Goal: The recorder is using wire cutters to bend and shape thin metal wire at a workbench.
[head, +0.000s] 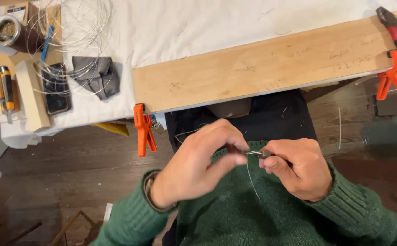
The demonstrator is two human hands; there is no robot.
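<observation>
**Pinched: fine wire worked between two hands**

Pinching a thin, springy silver wire (252, 180), the left hand (194, 166) closed its fingertips at nine o'clock of small metal pliers (257, 154), which the right hand (298, 168) clamped shut on the wire above the lap. I judged the wire light, slippery and easily kinked, best gripped close to the pliers. At eleven o'clock lay one loose wire coil (71, 50); two orange spring clamps (143, 130) held one pale wooden board (262, 68).

Green knit sleeve (130, 218), orange clamps (143, 130), pale wood board (271, 68), white cloth (184, 27), grey rag (96, 75), silver wire coil (71, 45)
</observation>
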